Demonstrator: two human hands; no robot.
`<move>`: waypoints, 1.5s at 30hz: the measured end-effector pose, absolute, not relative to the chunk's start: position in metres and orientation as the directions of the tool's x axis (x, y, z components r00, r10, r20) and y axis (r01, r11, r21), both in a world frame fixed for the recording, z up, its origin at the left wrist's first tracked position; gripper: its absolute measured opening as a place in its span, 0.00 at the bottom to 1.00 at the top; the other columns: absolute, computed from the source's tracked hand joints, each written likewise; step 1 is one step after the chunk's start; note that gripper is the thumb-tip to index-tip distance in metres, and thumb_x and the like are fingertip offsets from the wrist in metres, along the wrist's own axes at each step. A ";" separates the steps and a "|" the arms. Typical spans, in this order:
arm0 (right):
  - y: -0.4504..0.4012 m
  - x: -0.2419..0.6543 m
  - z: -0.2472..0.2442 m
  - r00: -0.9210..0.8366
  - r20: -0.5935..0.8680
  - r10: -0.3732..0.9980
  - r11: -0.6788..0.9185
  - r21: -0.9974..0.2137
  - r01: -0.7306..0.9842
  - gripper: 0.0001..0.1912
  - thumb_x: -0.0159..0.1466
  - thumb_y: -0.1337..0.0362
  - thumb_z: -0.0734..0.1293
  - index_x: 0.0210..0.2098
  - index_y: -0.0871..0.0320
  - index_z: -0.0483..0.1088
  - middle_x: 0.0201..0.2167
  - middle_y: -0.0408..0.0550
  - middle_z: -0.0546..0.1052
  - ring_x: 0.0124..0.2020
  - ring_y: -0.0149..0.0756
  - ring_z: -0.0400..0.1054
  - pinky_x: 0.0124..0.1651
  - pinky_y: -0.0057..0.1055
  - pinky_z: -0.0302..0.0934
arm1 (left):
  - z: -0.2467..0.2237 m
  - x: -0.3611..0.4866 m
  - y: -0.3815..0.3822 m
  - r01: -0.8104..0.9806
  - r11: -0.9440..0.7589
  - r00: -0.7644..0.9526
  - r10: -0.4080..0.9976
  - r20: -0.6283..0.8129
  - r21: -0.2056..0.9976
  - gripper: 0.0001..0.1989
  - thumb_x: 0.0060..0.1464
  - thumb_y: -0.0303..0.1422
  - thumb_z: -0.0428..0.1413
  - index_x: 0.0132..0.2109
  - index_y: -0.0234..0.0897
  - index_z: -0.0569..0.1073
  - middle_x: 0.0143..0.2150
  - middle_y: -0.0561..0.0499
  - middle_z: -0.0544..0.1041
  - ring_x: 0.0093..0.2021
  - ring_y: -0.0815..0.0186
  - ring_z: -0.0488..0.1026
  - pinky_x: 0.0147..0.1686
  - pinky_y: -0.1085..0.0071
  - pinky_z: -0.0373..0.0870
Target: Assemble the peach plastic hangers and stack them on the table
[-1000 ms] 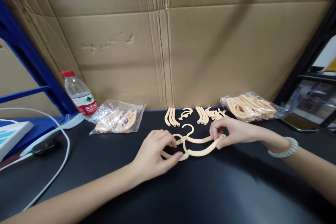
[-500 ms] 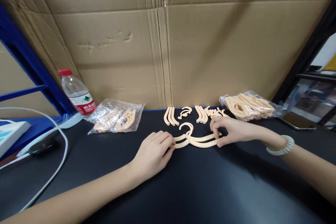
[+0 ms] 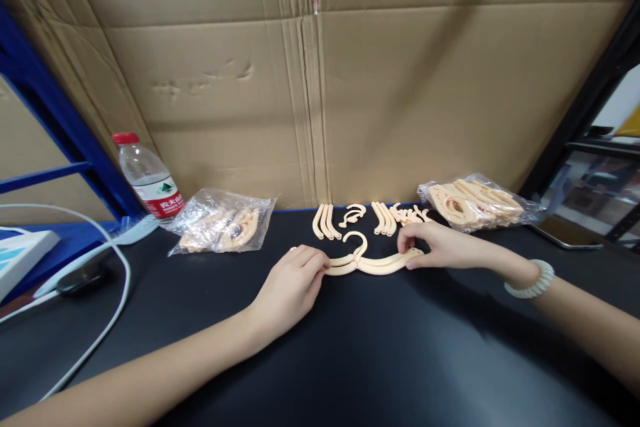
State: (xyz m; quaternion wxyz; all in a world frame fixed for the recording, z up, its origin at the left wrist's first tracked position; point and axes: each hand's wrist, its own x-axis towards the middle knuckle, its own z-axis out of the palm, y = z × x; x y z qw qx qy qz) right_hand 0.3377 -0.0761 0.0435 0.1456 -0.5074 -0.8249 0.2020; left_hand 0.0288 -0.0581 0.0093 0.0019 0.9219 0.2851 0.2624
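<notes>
My left hand (image 3: 294, 283) and right hand (image 3: 436, 245) each maintain a closed grip on one side of the stacked hangers (image 3: 383, 267), at the tabletop (image 3: 345, 353). Left of the hangers: clear bag (image 3: 240, 230) containing beige parts; farther left, red-capped bottle (image 3: 150, 177), red-and-white label partly legible as "农夫山". Behind the hangers: loose beige pieces (image 3: 384, 219). Right: second clear bag (image 3: 475, 203), containing beige curved parts.
</notes>
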 end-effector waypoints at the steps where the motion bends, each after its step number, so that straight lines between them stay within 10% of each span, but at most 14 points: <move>1: -0.076 0.338 0.043 -0.441 0.041 0.897 0.405 -0.479 0.779 0.07 0.56 0.63 0.69 0.33 0.59 0.70 0.33 0.47 0.73 0.35 0.37 0.65 0.39 0.33 0.59 | 0.009 0.029 -0.057 0.525 -0.837 0.697 0.528 0.485 0.157 0.10 0.58 0.22 0.46 0.40 0.37 0.69 0.39 0.46 0.75 0.41 0.61 0.71 0.42 0.62 0.70; 45: -0.071 0.333 0.035 -0.416 0.036 0.909 0.375 -0.510 0.774 0.07 0.53 0.68 0.70 0.32 0.59 0.68 0.31 0.45 0.71 0.34 0.35 0.64 0.37 0.29 0.57 | 0.005 0.027 -0.054 0.574 -0.803 0.666 0.570 0.482 0.157 0.09 0.57 0.22 0.47 0.38 0.39 0.68 0.38 0.51 0.75 0.40 0.62 0.71 0.42 0.61 0.65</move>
